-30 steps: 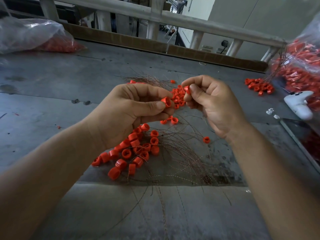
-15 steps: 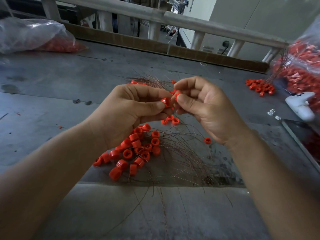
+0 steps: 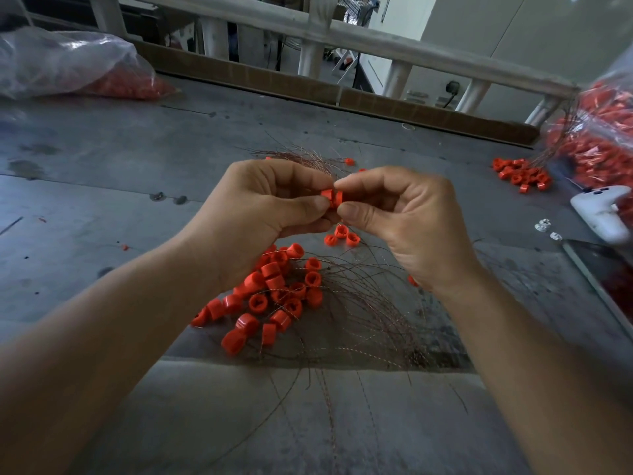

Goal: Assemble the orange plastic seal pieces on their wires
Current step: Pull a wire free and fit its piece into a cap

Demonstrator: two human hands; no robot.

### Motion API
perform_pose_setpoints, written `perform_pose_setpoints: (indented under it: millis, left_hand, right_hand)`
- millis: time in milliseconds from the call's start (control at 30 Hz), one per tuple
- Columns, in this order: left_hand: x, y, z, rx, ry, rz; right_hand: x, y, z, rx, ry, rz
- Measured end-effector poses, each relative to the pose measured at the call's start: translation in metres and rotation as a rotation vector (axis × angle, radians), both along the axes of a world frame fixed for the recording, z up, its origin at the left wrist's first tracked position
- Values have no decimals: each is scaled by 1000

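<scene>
My left hand [image 3: 260, 214] and my right hand [image 3: 404, 221] meet fingertip to fingertip above the table, pinching two orange seal pieces [image 3: 331, 197] pressed together end to end. Each hand grips one piece between thumb and forefinger. Below them lies a heap of loose orange seal caps [image 3: 274, 296] tangled with a fan of thin copper-coloured wires [image 3: 363, 310]. Three more caps [image 3: 342, 236] sit just under my right thumb.
A grey metal table [image 3: 102, 186] holds a plastic bag of orange parts [image 3: 68, 66] at far left and another bag [image 3: 596, 142] at right. A small orange pile [image 3: 520, 173] and a white controller [image 3: 603, 214] lie at right. A railing [image 3: 376, 36] runs behind.
My right hand has moved left to meet my left hand. Its orange piece now presses against the piece held in my left hand, where before they were apart.
</scene>
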State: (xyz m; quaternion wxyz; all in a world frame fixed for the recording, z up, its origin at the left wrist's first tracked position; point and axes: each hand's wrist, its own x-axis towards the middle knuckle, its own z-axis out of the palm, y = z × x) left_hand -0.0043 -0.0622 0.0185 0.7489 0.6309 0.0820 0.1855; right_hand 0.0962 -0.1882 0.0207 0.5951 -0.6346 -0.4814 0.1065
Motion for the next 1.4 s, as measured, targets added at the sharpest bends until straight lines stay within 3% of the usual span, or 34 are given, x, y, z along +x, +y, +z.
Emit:
perform_pose_setpoints:
  millis: [267,667,1000,1167,1400]
  left_hand:
    - [0,-2,0,95,23,38]
    - [-2,-1,0,55,64,-34]
    - [-3,-3,-1,165,75,-23]
    - [-3,-2,1,-25,78,-69]
    - [-6,-1,5,-37,96,-147]
  right_hand:
    - [0,0,-2,-18,-202,-119]
    - [-3,-3,-1,-30,-264,-158]
    - [-4,-3,-3,-70,-511,-172]
    - [-2,-4,-2,-32,-397,-120]
    - [-2,-3,0,-41,-143,-7]
